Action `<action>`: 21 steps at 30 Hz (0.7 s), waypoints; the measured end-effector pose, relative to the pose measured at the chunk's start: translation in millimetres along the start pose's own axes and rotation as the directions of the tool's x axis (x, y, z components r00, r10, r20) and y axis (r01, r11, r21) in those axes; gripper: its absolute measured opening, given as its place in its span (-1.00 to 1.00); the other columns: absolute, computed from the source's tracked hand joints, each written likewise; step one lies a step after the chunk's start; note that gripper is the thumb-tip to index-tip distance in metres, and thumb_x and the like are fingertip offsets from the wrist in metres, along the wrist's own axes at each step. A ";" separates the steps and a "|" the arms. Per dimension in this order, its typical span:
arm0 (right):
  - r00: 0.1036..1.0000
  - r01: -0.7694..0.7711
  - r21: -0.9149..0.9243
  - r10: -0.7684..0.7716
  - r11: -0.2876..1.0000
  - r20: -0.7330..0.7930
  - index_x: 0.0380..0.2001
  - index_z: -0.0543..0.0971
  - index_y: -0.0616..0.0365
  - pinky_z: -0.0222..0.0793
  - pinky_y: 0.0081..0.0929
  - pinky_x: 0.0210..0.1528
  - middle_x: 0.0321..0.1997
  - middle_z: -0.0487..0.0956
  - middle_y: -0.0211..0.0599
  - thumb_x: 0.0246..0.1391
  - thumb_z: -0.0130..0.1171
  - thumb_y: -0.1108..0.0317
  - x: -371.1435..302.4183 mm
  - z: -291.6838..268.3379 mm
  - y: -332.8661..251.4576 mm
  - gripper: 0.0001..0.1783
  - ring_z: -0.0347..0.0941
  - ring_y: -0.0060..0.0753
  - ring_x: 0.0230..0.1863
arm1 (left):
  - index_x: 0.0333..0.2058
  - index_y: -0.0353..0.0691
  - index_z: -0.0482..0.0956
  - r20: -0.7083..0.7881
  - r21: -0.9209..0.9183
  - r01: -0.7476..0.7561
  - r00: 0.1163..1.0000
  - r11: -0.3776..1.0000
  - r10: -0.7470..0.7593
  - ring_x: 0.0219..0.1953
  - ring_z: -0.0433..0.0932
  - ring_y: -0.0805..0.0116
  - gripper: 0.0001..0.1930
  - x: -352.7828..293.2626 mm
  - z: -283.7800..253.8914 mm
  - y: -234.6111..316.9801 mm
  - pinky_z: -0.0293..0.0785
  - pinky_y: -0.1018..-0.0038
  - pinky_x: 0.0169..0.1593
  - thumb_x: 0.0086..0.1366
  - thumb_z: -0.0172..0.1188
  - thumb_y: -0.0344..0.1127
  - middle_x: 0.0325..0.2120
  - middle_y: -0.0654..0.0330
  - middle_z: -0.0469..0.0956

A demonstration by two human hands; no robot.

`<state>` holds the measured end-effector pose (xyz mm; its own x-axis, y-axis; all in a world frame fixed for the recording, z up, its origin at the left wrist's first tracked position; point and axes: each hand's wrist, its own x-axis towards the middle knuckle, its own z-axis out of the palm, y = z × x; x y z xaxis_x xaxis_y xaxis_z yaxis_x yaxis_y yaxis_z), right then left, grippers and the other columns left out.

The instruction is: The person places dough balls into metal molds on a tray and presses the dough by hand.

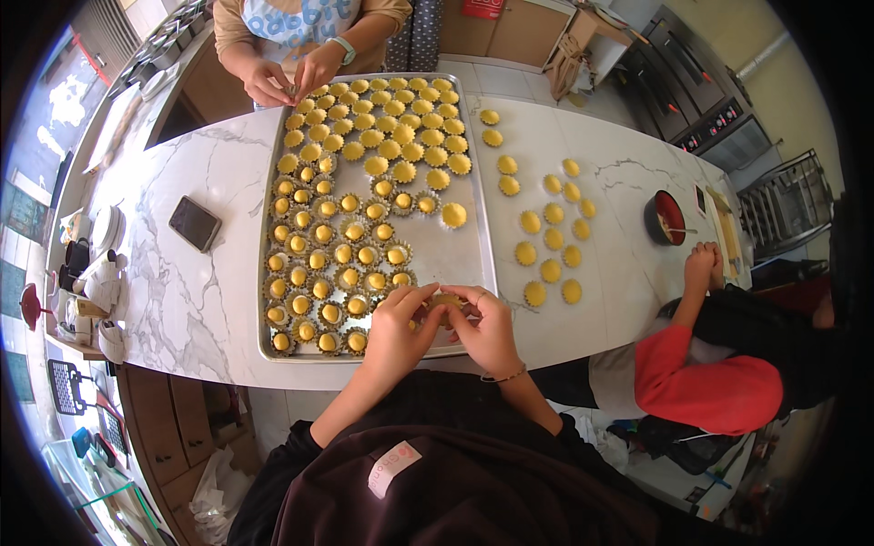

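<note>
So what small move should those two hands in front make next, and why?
Probably press the thumbs around the small round piece held between the left hand and right hand: on the tray, the nearer dough balls look unpressed, while the far shells are hollowed, which suggests shaping by hand. Fingers partly hide the piece.

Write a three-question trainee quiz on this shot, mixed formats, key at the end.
1. What do the wearer's left hand and right hand hold between them?
2. True or false: the bowl stands on the table to the right of the tray.
3. The phone lies: A) on the tray; B) left of the tray; C) inside the bowl.

Key:
1. A small round tart case, partly hidden.
2. True.
3. B.
</note>
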<state>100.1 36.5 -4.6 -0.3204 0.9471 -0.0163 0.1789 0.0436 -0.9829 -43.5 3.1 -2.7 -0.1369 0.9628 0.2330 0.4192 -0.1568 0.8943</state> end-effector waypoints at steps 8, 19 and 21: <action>0.999 -0.008 -0.044 0.007 0.999 -0.035 -0.16 0.56 0.29 0.45 -0.66 -0.41 -0.31 0.60 -0.27 0.06 0.16 0.53 -0.2 0.6 7.0 -0.76 0.54 -0.59 -0.40 | -0.22 -0.38 0.56 0.013 0.003 -0.018 1.000 1.000 0.018 -0.45 0.55 0.23 -0.76 1.5 -1.9 1.4 0.50 0.46 -0.37 0.08 0.18 -0.59 -0.44 0.05 0.52; 0.998 -0.059 -0.045 0.059 0.997 0.000 -0.17 0.54 0.30 0.42 -0.70 -0.44 -0.37 0.61 -0.33 0.08 0.17 0.47 0.4 -0.7 4.9 -0.77 0.52 -0.65 -0.43 | -0.22 -0.40 0.56 0.029 0.055 -0.079 0.997 0.995 0.077 -0.40 0.58 0.26 -0.77 1.3 -1.2 -5.0 0.52 0.48 -0.32 0.09 0.15 -0.62 -0.43 0.06 0.55; 0.976 -0.213 0.271 0.193 0.939 0.098 -0.17 0.53 0.30 0.43 -0.70 -0.48 -0.39 0.60 -0.35 0.11 0.17 0.43 -0.2 -4.5 8.2 -0.77 0.50 -0.65 -0.48 | -0.25 -0.39 0.58 -0.021 -0.024 -0.001 1.000 1.000 0.000 -0.39 0.58 0.25 -0.79 1.0 -2.3 2.0 0.52 0.47 -0.31 0.08 0.16 -0.62 -0.42 0.07 0.55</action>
<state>105.8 38.2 -11.9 -0.3695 0.9019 -0.2239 -0.0156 -0.2469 -0.9689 -44.8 3.3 0.2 -0.1557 0.9579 0.2412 0.3975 -0.1628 0.9030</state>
